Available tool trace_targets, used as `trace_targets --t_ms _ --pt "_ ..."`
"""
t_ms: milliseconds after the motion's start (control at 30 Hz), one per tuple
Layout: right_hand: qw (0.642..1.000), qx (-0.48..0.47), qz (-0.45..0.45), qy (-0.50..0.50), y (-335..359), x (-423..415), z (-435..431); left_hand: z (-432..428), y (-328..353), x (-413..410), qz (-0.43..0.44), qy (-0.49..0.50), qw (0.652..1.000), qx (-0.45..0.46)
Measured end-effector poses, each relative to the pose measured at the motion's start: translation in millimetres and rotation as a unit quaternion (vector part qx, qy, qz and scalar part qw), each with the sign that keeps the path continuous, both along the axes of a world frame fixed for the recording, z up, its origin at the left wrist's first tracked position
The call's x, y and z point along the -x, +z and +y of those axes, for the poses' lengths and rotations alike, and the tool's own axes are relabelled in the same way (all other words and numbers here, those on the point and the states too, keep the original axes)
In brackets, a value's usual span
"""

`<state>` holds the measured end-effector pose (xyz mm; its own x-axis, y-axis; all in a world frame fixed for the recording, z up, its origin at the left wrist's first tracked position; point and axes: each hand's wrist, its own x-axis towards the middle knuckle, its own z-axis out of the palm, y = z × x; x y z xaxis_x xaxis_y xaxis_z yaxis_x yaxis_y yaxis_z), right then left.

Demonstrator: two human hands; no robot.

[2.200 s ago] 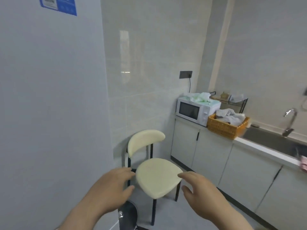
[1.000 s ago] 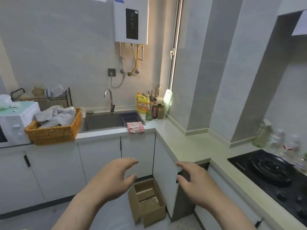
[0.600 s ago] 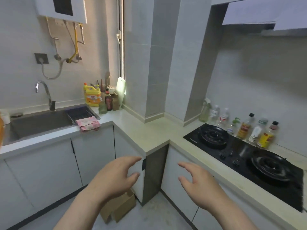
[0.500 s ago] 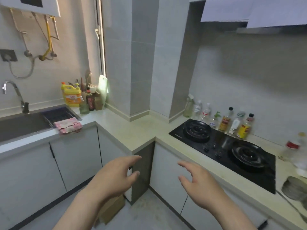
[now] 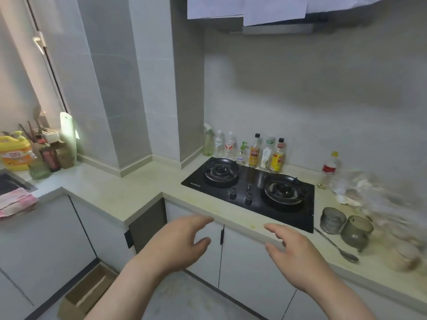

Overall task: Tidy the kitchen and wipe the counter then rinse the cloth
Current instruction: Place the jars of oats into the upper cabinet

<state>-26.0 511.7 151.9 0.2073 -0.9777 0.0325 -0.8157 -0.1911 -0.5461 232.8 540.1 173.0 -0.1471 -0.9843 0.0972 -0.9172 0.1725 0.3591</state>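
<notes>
A beige L-shaped counter [image 5: 120,195] runs from the sink corner on the left past a black two-burner hob [image 5: 251,190]. A pink cloth [image 5: 16,203] lies folded on the counter edge at the far left, beside the sink's corner [image 5: 9,183]. My left hand [image 5: 178,243] and my right hand [image 5: 298,252] hover in front of the cabinet doors below the hob, fingers relaxed and spread, holding nothing. Right of the hob stand two small glass cups [image 5: 346,225], a metal spoon [image 5: 337,245] and blurred clutter with clear plastic [image 5: 379,199].
Several bottles [image 5: 254,148] line the wall behind the hob, and a water bottle [image 5: 329,168] stands further right. A yellow detergent jug [image 5: 15,151], dark bottles and a pale cutting board [image 5: 68,135] crowd the left corner. An open cardboard box [image 5: 87,292] sits on the floor.
My view has swung right from the chair and microwave, past the sink, to the hob. Both hands stay raised, open and empty in front of me.
</notes>
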Motion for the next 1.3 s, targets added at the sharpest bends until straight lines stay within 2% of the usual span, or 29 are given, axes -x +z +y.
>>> trace_targets --t_ms 300,600,767,1000,1300 --pt "0.999 -0.011 -0.029 -0.035 -20.3 111.9 -28.3 -43.1 -0.5 110.7 -0.019 -0.04 0.999 0.0" --pt "0.992 -0.007 -0.065 -0.103 -33.3 229.4 -36.9 -84.1 -20.2 218.0 0.012 -0.098 0.995 -0.024" --pt "0.985 -0.014 -0.096 -0.143 -46.1 270.3 -40.3 -110.5 -29.5 259.1 0.014 -0.132 0.991 -0.025" --pt "0.976 -0.025 -0.085 -0.2 -65.2 319.0 -65.2 -162.7 -51.1 310.3 0.026 -0.181 0.981 -0.057" --pt "0.955 -0.084 -0.093 -0.267 -109.6 384.3 -139.2 -256.0 -100.6 352.2 0.089 -0.21 0.966 -0.126"
